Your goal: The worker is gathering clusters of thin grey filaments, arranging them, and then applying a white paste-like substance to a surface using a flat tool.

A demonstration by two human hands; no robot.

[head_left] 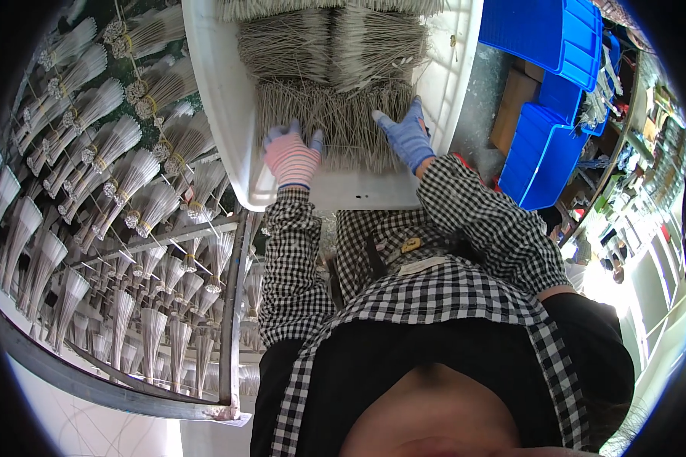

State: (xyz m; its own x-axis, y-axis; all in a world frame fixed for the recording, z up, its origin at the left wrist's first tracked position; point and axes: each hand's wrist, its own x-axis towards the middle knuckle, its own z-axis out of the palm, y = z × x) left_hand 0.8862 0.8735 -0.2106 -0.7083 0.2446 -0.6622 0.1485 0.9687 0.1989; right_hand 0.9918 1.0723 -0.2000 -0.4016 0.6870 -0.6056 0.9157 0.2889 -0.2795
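Observation:
A white plastic tub (pixel 240 164) in front of me holds layers of thin, stiff, grey wire-like strands. The nearest pile of strands (pixel 351 126) lies between my hands. At its left edge is my left hand (pixel 291 158), in a pink striped glove with bluish fingertips, thumb apart from the fingers. My right hand (pixel 409 141), gloved in blue, rests against the pile's right edge with thumb and fingers spread. Both hands touch the strands without closing round them; some fingertips are partly hidden among them. Two paler bundles (pixel 286 47) lie side by side farther back.
On the left, a metal rack (pixel 232 305) carries many tied strand bundles (pixel 152 95) hanging in rows. Blue plastic bins (pixel 537 152) and a brown cardboard box (pixel 514 107) stand right of the tub. A cluttered shelf (pixel 625 145) runs along the far right.

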